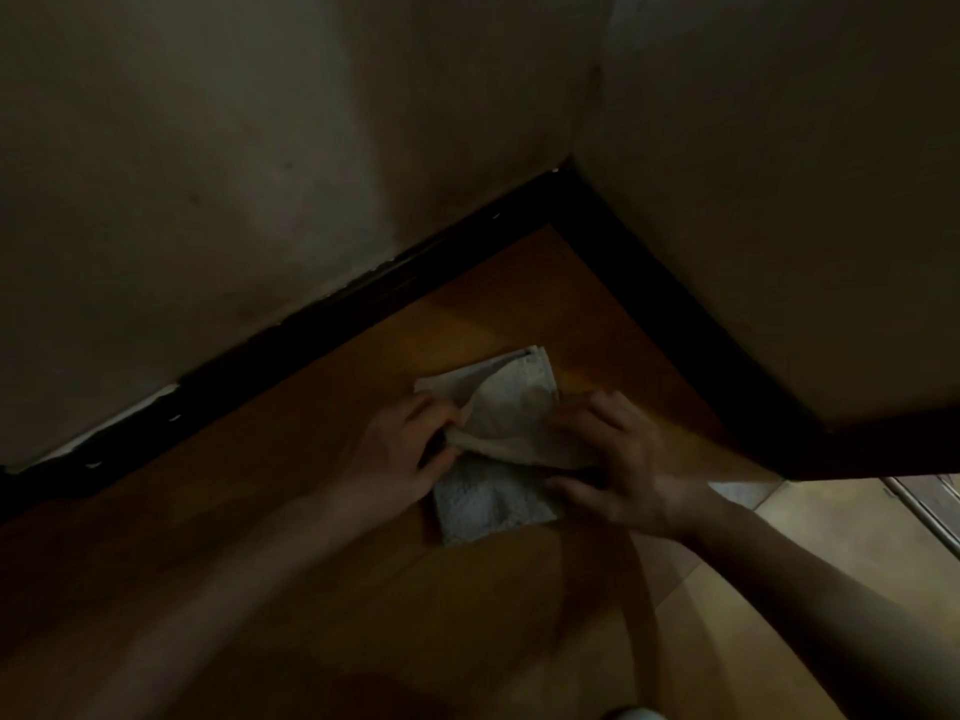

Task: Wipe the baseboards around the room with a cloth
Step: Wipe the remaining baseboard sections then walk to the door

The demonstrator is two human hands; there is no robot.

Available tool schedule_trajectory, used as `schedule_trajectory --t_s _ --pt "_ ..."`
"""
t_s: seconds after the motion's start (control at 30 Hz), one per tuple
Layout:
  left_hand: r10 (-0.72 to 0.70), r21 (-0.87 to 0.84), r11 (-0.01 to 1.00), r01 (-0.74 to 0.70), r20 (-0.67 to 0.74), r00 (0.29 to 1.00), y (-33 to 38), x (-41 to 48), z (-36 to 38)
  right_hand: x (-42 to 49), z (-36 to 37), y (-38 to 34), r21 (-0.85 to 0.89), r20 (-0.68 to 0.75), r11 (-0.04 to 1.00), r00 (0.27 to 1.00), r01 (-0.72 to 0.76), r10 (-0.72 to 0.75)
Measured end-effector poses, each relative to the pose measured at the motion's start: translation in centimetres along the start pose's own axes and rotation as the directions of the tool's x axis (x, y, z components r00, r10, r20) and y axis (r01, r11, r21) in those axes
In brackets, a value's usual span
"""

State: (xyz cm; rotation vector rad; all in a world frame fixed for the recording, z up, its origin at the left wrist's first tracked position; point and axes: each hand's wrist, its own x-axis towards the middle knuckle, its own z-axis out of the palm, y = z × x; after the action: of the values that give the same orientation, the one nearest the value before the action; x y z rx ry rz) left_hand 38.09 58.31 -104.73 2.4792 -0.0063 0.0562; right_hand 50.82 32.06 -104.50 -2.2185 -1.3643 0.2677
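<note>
While pale plastered walls (208,148) and an orange-brown wooden floor (311,589) meet in a dim corner, the narrow dark baseboard (322,324) along both has no cloth against it, so wiping here appears not yet begun. The white terry cloth (488,506) lies half folded on the floor near the corner; left hand (400,449) and right hand (613,459) each pinch its raised fold. Pale floor tiles (779,563) adjoin at right; nothing blocks the baseboard

A dim orange-brown wooden floor (260,537) carries a pale, partly folded cloth (493,506) near the corner.
</note>
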Motion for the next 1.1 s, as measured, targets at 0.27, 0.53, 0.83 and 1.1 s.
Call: schedule_trajectory --t_s 0.27,0.53,0.83,1.1 --pt "-0.365 -0.255 0.905 0.339 -0.058 0.929 -0.1 2.5 -0.5 4.9 -0.5 1.2 0.066 0.050 0.972 0.973 -0.227 0.224" --pt "0.025 0.424 0.905 0.017 -0.093 0.995 -0.2 2.1 -0.4 6.2 1.0 0.1 -0.166 -0.190 0.917 0.924 -0.362 0.331" --pt "0.059 0.467 0.863 -0.191 0.282 0.958 -0.9 -0.3 2.4 0.6 6.6 -3.3 -0.214 -0.138 0.927 0.949 -0.307 0.283" --pt "0.020 0.484 0.865 -0.128 0.222 0.975 -1.1 1.7 3.4 3.3 5.0 -1.3 -0.278 0.008 0.926 0.964 -0.254 0.267"
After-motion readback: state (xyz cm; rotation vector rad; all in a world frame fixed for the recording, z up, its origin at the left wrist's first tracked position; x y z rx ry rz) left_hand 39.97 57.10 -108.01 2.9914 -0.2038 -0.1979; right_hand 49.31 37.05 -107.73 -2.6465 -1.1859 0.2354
